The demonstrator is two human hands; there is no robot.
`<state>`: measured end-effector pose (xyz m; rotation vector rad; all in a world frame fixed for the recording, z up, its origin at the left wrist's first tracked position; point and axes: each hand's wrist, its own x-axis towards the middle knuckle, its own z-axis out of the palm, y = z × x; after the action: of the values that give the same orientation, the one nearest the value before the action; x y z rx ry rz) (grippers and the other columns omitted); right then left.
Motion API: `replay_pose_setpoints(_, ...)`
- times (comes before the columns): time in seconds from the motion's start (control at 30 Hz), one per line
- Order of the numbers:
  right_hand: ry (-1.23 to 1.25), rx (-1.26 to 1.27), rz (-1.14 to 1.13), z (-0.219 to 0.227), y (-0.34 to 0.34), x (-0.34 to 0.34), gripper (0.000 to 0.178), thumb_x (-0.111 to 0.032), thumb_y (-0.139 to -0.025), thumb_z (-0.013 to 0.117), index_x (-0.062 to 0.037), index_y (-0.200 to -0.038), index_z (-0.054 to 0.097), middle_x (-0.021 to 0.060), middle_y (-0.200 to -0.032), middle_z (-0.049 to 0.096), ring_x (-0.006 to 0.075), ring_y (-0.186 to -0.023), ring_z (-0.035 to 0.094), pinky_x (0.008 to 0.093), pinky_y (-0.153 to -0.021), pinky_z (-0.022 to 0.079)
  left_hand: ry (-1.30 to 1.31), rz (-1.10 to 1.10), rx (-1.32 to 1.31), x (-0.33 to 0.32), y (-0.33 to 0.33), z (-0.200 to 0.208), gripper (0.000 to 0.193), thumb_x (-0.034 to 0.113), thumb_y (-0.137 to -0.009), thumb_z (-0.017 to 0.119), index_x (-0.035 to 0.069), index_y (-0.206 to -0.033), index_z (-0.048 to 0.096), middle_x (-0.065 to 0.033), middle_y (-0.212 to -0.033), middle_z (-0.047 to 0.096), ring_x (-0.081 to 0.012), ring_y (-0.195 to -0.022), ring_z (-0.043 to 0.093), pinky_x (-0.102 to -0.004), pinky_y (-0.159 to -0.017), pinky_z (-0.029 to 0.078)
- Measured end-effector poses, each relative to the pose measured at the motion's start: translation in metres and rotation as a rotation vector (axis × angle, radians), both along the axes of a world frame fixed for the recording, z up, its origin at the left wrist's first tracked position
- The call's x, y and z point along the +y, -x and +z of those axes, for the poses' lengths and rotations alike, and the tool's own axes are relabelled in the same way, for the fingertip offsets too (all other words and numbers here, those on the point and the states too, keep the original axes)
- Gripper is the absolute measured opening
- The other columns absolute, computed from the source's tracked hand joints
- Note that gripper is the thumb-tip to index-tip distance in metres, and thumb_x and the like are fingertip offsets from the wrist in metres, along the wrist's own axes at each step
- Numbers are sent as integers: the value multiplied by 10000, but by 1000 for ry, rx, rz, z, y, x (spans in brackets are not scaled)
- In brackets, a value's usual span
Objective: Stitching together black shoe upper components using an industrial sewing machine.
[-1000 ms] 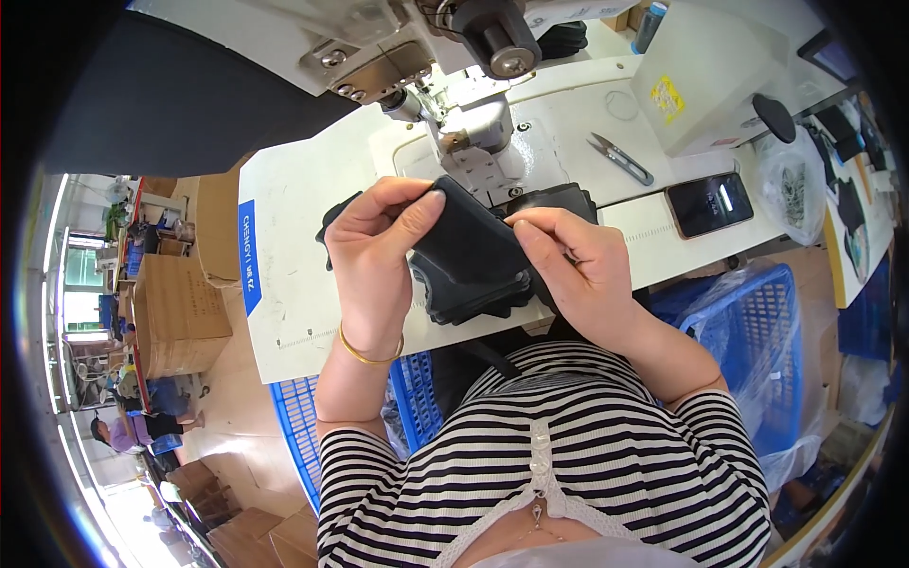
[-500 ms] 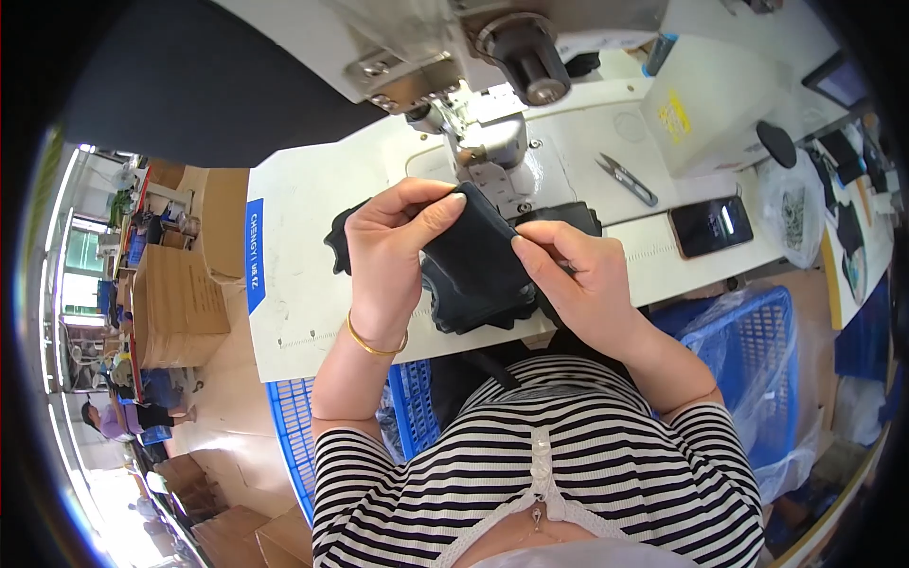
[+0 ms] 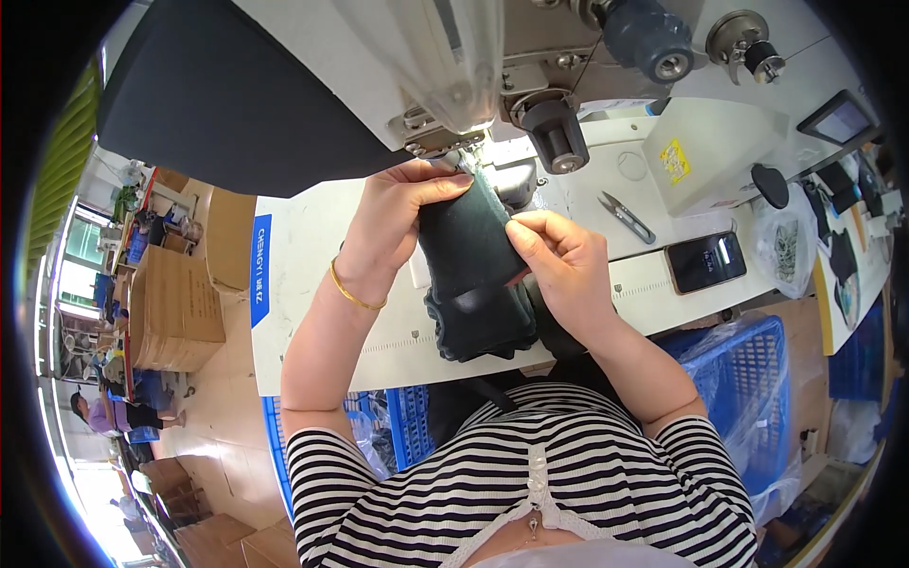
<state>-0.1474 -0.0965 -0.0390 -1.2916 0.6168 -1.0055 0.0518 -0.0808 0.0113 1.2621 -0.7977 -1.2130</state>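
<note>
A dark, roughly rectangular piece of fabric (image 3: 462, 232) is stretched between my two hands, its far end at the stitching area of the sewing machine (image 3: 559, 128). My left hand (image 3: 390, 213) pinches its far left corner between thumb and fingers, close under the machine head. On the right edge, my right hand (image 3: 561, 265) grips the fabric between thumb and forefinger. Beneath and nearer to me lies a stack of dark fabric pieces (image 3: 485, 327) with wavy edges, partly covered by the held piece. The needle itself is hard to make out.
Thread snips (image 3: 627, 218) and a phone (image 3: 706, 262) lie to the right on the white table (image 3: 327, 327). A blue plastic basket (image 3: 748, 360) stands below at right, another (image 3: 409, 417) below at left. Cardboard boxes (image 3: 175, 308) and a distant person (image 3: 109, 414) are at far left.
The fabric's far end has come up to the machine's stitching area, with both hands still pinching it. The stack shows more fully now, and the view has shifted.
</note>
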Motion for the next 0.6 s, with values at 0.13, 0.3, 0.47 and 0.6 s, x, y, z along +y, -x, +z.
replay_pose_setpoints(0.13, -17, 2, 47, -3, 2, -4, 200, -128, -982, 601, 54, -1023, 673, 29, -790, 671, 62, -688, 615, 253, -611, 558, -25, 38, -32, -3, -2, 0, 129, -38, -807, 723, -57, -931, 694, -117, -877, 706, -157, -782, 667, -258, -741, 532)
replay_pose_setpoints(0.3, -12, 8, 48, -3, 2, -4, 198, -127, -984, 601, 54, -1018, 672, 21, -779, 662, 56, -682, 604, 252, -613, 557, -32, 36, -36, -2, -1, 2, 123, -37, -804, 724, -63, -920, 693, -122, -879, 706, -166, -790, 669, -262, -746, 535)
replay_pose_setpoints(0.47, 21, -18, 2, -6, -2, -1, 215, -159, -973, 606, 42, -988, 683, -22, -636, 575, 20, -593, 511, 243, -569, 545, -38, 35, -42, -2, 1, 4, 114, -39, -794, 743, -30, -889, 681, -125, -876, 709, -174, -800, 672, -296, -776, 540)
replay_pose_setpoints(0.6, 15, -20, 10, -6, -1, -1, 212, -155, -977, 598, 40, -992, 681, -24, -637, 568, 22, -598, 509, 244, -574, 546, -26, 48, -75, -2, 3, 6, 91, -44, -798, 718, -45, -887, 701, -120, -873, 707, -173, -798, 673, -272, -767, 537)
